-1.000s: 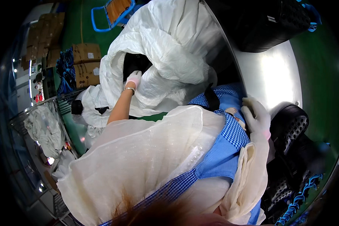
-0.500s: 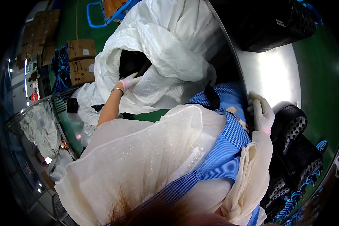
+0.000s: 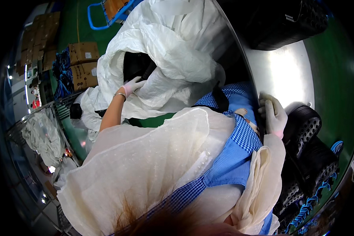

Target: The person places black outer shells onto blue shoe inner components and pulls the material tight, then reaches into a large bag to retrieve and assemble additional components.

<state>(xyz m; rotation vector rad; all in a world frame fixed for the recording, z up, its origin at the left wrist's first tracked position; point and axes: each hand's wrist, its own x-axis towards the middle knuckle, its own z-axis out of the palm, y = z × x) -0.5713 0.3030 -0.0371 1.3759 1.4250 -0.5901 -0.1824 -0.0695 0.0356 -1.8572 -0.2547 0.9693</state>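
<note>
My left hand (image 3: 133, 85), in a white glove with a pink cuff, is at the lower lip of a large white woven sack (image 3: 165, 51). Its fingers lie together against the sack's fabric, close to a dark rod-like part (image 3: 148, 71) in the opening. Black contents (image 3: 134, 65) show inside the sack, too dark to name. On my right, my gloved right hand (image 3: 273, 114) rests at the edge of a shiny metal table (image 3: 283, 72), its fingers curled over that edge. Nothing shows in the right palm, which is partly hidden.
Black perforated pieces (image 3: 303, 126) are piled right of my right hand, and another black block (image 3: 287, 25) stands on the table's far part. Cardboard boxes (image 3: 84, 65), a blue-framed cart (image 3: 106, 15) and a rack with white sacks (image 3: 43, 135) are on the left.
The view has shifted slightly. Both hands stay where they were, the left at the sack's opening and the right at the table edge.
</note>
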